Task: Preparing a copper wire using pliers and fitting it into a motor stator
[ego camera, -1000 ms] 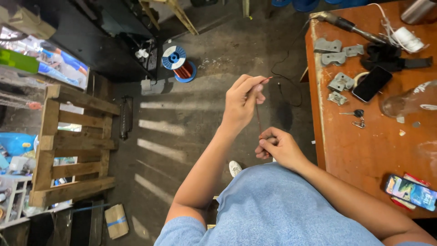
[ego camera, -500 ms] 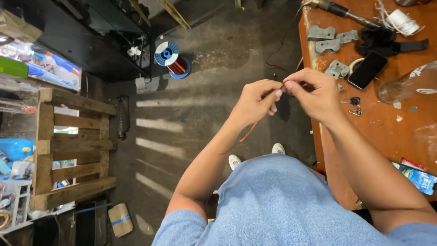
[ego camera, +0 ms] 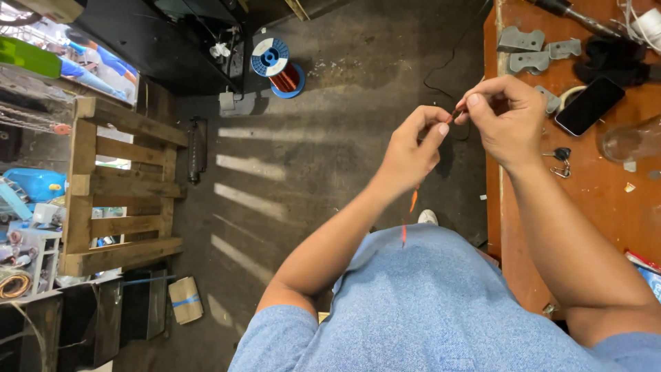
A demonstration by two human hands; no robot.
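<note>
the fingertips of both hands meet in mid-air above the floor, pinched together on one end of a thin copper wire (ego camera: 455, 113). the right hand (ego camera: 506, 120) closes thumb and forefinger on the wire end from the right; the left hand (ego camera: 412, 148) closes thumb and forefinger on it from the left, with the remaining fingers curled in. the two hands touch at the pinch point. below the left hand, short orange-lit stretches of the wire show near the wrist and just above the blue shirt (ego camera: 427, 310); the run between them is too thin to trace. to the right of the hands stands an orange-brown table (ego camera: 620, 207), its edge just beside the right wrist. on it lie grey metal brackets (ego camera: 530, 52) at the far end, a black phone (ego camera: 591, 105) near the right hand, a set of keys (ego camera: 561, 160) nearer, and a clear glass jar (ego camera: 630, 141) at the right. on the concrete floor (ego camera: 310, 158), far and left of the hands, a blue spool of copper wire (ego camera: 277, 65) lies on its side. a wooden pallet (ego camera: 113, 186) stands at the left.
</note>
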